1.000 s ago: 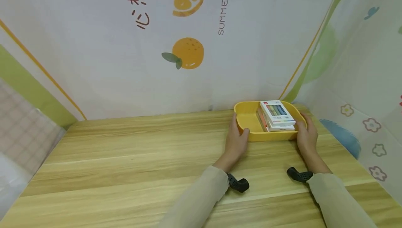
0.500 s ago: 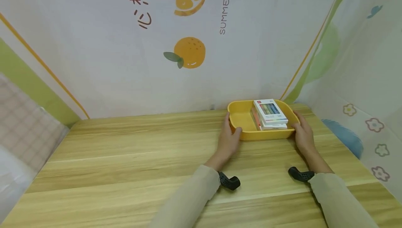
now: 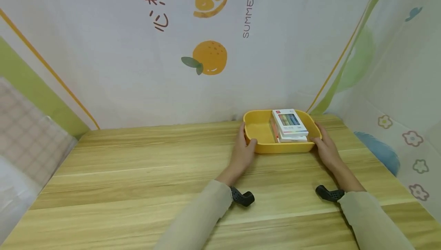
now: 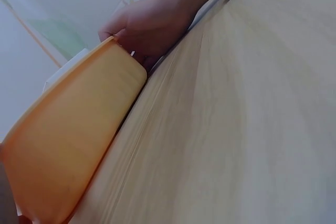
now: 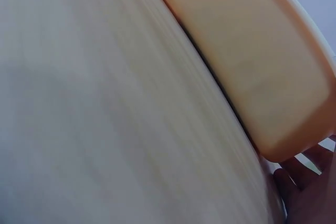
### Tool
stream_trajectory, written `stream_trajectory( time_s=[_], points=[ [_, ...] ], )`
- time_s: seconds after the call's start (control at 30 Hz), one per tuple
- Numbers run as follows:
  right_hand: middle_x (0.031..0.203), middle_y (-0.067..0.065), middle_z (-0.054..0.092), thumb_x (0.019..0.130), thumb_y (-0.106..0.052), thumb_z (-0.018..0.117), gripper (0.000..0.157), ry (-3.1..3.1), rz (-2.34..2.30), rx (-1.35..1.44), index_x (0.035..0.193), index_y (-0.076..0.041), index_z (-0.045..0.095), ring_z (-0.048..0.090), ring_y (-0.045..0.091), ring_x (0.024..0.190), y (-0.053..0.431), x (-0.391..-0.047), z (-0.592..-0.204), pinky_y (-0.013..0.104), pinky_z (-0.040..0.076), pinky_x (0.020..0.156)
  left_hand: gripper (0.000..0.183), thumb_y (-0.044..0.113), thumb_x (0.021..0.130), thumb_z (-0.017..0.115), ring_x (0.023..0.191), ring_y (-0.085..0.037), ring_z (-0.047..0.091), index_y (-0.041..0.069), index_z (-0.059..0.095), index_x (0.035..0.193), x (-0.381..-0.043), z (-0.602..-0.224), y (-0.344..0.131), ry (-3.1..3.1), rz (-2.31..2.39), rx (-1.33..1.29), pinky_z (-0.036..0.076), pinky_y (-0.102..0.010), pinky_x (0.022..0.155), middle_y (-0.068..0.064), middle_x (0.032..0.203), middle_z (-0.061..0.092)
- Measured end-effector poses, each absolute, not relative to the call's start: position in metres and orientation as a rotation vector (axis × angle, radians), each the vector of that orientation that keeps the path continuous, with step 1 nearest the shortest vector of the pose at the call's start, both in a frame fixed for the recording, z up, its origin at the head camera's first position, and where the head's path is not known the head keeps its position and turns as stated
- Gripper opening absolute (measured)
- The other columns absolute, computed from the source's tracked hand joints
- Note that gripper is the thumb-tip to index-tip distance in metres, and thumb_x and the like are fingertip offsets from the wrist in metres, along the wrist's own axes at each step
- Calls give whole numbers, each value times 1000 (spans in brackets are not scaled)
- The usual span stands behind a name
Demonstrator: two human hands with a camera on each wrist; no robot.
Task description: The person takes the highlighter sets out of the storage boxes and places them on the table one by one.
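A yellow plastic tray [image 3: 282, 148] stands near the back edge of the wooden table, on the right. My left hand [image 3: 242, 154] holds its left end, thumb at the front corner and fingers along the outer side. At the opposite end my right hand [image 3: 327, 151] grips the rim and side, thumb near the front right corner. Inside the tray's right half lies a white flat box [image 3: 290, 123] printed with coloured sticks. It rests on another white box [image 3: 293, 139], and an orange edge [image 3: 274, 130] shows beside them. The left wrist view shows the tray's long wall [image 4: 73, 124] close up.
The wood-grain table [image 3: 120, 173] stretches to the left and front. Behind it hangs a white cloth [image 3: 155, 77] with fruit prints; a flowered cloth [image 3: 396, 100] borders the right side. A checked cloth [image 3: 24, 135] lies past the left edge.
Both hands have moved the tray leftward along the back of the table, with the boxes still inside. The head view has shifted slightly.
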State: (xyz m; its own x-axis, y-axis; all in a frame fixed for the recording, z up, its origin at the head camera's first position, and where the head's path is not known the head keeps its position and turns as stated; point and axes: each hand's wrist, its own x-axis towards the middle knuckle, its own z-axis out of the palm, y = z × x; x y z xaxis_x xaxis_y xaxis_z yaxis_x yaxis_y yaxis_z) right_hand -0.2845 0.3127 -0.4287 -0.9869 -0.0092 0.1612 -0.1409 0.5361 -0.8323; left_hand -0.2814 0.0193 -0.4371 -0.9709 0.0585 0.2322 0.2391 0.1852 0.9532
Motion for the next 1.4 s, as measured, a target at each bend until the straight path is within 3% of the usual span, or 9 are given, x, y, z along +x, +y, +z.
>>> stream_trajectory(
  time_s=[0.2, 0.43, 0.7, 1.4],
  points=[
    [169, 26, 0, 108, -31, 37, 71, -2667, 1513, 200, 164, -15, -4, 5, 50, 154, 309, -285, -430, 69, 6, 122, 74, 12, 95, 47, 148, -24, 38, 9, 17, 162, -283, -437, 9, -2292, -1915, -306, 32, -42, 124, -12, 165, 30],
    [168, 27, 5, 108, -36, 38, 72, -2703, 1485, 191, 164, -18, -4, 10, 50, 153, 299, -284, -428, 69, 9, 122, 73, 9, 97, 46, 149, -27, 38, 8, 14, 162, -284, -437, -2, -2280, -1948, -326, 33, -44, 123, -14, 166, 28],
    [168, 26, 4, 108, -36, 39, 74, -2696, 1508, 191, 164, -19, -6, 7, 49, 154, 288, -283, -428, 68, 6, 123, 71, 10, 98, 44, 147, -27, 41, 7, 14, 162, -285, -438, -11, -2300, -1915, -320, 35, -45, 122, -15, 165, 30],
    [165, 28, 22, 108, -31, 42, 69, -2630, 1405, 275, 163, -7, 7, 25, 48, 151, 243, -283, -435, 63, 21, 122, 70, 12, 99, 43, 146, -29, 43, 13, 14, 163, -282, -439, -56, -2342, -1892, -299, 41, -45, 118, -13, 165, 30]
  ],
)
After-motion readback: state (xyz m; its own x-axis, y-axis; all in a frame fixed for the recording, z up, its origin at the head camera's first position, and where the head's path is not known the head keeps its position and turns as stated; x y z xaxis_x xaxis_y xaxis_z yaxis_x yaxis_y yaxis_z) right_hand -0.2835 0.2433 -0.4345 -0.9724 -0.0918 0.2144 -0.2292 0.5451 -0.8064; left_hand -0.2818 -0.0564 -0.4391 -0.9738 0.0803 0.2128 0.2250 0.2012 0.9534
